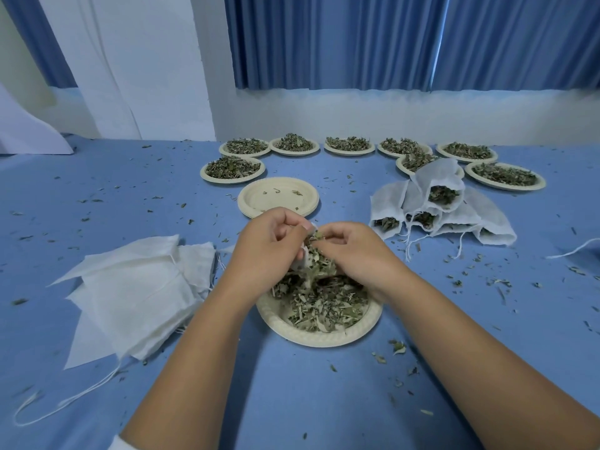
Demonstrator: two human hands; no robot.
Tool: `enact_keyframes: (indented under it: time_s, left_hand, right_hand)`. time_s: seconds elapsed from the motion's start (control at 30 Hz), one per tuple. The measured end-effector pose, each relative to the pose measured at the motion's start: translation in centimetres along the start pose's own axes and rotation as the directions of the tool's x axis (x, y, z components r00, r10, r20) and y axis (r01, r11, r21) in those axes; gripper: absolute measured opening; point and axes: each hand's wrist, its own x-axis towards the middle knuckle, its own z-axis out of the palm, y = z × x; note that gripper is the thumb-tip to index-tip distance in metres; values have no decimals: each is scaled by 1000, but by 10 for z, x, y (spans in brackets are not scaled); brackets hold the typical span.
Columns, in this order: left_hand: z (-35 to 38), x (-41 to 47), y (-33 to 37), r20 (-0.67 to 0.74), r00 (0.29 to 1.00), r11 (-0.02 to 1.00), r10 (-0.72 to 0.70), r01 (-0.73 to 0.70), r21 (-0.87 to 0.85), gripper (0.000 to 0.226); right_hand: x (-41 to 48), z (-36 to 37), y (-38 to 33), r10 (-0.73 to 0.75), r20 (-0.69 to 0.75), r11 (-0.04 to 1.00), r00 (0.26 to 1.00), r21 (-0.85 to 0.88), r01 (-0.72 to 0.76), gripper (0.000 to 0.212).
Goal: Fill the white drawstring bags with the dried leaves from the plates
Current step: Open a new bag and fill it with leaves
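A beige paper plate [293, 334] heaped with dried leaves [324, 306] sits in front of me on the blue table. Over its far side my left hand [269, 245] grips the mouth of a white drawstring bag [303, 259], mostly hidden behind the fingers. My right hand [354, 248] pinches a clump of leaves at the bag's opening. A stack of flat white bags [136, 287] lies to the left. Several filled bags [438, 203] are piled at the right.
A stack of nearly bare plates [279, 196] sits just beyond my hands. Several plates of leaves [232, 168] line the back of the table under blue curtains. Leaf crumbs are scattered over the cloth, and loose strings [65, 401] trail at the lower left.
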Motion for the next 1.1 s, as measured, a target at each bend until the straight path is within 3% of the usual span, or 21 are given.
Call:
enact_keyframes:
  time_s: [0.07,0.13,0.3,0.4,0.5,0.57,0.73,0.9,1.1]
  left_hand:
    - [1,0,0,12,1000,999,15,-16,32,9]
    - [2,-1,0,-18,999,996,35,-34,86,11]
    - [0,1,-1,-197,978,993,67,-45,113,13]
    - [0,1,-1,-256,964,995,68,-46,92,14]
    - [1,0,-2,-241,963,978,121,-75,193,15]
    - [1,1,-3,-222,965,966,143,-87,243,16]
    - [2,0,-4,-118,986,962,121,-87,257,16]
    - [2,0,-4,-119,987,970,110,-80,229,17]
    - [4,-1,-2,-54,996,985,75,-65,158,15]
  right_hand:
    - [1,2,1,17,-106,1000,994,-20,-20,8]
    - [1,2,-1,63,-112,998,992,27,-60,12]
    - [-2,-6,-17,194,74,924,978,320,-208,11]
    - [-4,-10,-23,241,102,912,965,315,-261,14]
    - [-9,-11,-24,250,197,919,948,260,-297,22]
    - [-9,-11,-23,212,187,923,959,284,-260,21]
    - [-6,-6,-16,67,9,940,998,333,-66,8]
    - [-5,-6,-15,36,54,949,998,312,-51,8]
    - [-10,-2,-13,-70,19,997,997,-36,70,14]
